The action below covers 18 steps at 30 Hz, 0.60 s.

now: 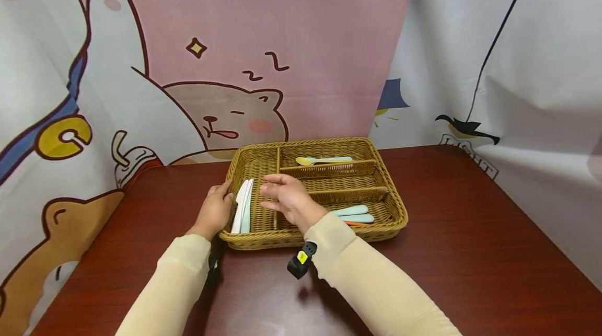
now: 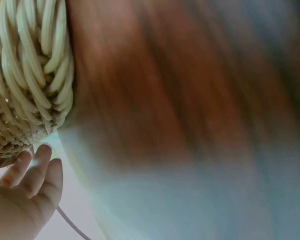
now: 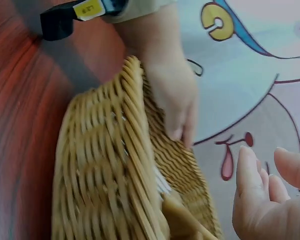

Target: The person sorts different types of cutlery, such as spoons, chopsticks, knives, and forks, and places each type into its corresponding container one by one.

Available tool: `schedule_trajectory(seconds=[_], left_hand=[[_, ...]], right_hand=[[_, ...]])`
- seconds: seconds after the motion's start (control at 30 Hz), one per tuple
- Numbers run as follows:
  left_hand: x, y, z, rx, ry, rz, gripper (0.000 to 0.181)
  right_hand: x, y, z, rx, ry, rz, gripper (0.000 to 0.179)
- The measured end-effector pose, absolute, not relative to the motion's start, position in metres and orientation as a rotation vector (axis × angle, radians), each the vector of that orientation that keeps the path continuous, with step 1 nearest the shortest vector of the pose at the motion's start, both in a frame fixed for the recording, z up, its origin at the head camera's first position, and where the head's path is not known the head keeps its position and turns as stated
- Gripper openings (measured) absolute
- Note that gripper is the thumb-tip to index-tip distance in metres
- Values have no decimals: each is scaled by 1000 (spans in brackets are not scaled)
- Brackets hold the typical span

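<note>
A wicker cutlery basket [image 1: 308, 238] with several compartments stands on the table. My left hand [image 1: 213, 211] holds its left wall, thumb at the rim and fingers along the outer side. In the left wrist view, the fingers [image 2: 40, 180] show beside the woven wall. Above the divider hovers my right hand [image 1: 290, 201], fingers loosely extended and nothing in them. Left of it, pale knives [image 1: 243, 205], white and light green, lie in the long left compartment. A yellow spoon [image 1: 304, 161] rests in the back compartment. Light blue handles [image 1: 355, 215] lie in the front one, partly hidden by my right wrist.
The dark red wooden table [image 1: 463, 252] extends around the basket on both sides and in front. Behind it hangs a pink and white cartoon curtain [image 1: 329, 64], close to the basket's back edge. Something orange [image 1: 357, 223] shows beside the light blue handles.
</note>
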<state>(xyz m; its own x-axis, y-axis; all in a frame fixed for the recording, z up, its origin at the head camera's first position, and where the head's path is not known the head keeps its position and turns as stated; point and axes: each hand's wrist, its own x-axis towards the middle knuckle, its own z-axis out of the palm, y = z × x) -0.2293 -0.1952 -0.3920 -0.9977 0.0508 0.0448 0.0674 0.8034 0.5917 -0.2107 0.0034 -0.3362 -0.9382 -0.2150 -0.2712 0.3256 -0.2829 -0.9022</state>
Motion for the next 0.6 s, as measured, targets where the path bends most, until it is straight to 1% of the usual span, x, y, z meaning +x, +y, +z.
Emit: schedule_trajectory(seconds=[0.37,0.6], left_hand=[[-231,-199,-390,-103,-2981,-986,49],[-232,-204,-388,-86,-2992,-1073,51]], right_hand=[[-196,67,-330,48,1796,-2238,37],[-194,118,-320,52,1896,-2234,42]])
